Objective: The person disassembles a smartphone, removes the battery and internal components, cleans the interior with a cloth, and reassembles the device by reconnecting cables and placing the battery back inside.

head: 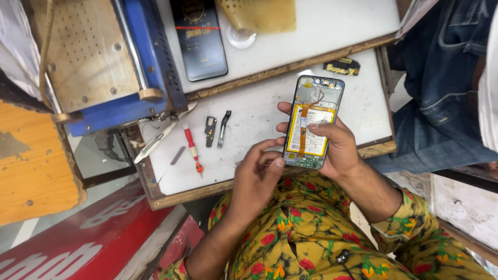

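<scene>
A blue-framed smartphone with its back cover off [314, 122] is held above the near edge of the white, scuffed tabletop [259, 111], its white-and-yellow battery and orange flex ribbon laid bare. The right hand [337, 148] is clamped around the phone's right side, fingertips showing past the left edge and the thumb pressing down on the battery. The left hand [259, 173] is closed in at the phone's lower left corner, its thumb touching the bottom edge just beside the small green circuit board; whether it grips or only steadies cannot be told. Judging by how things lie, the opening work looks done: two small dark metal cover plates [216, 129] sit on the tabletop well apart from the phone, near a red-handled precision screwdriver [192, 150], a slim white pry tool [155, 141] and a thin grey metal blade [177, 155]. The battery and ribbon are still seated in the frame. Farther back lie a dark glossy rectangular panel [199, 39] and a blue perforated machine [104, 57].
</scene>
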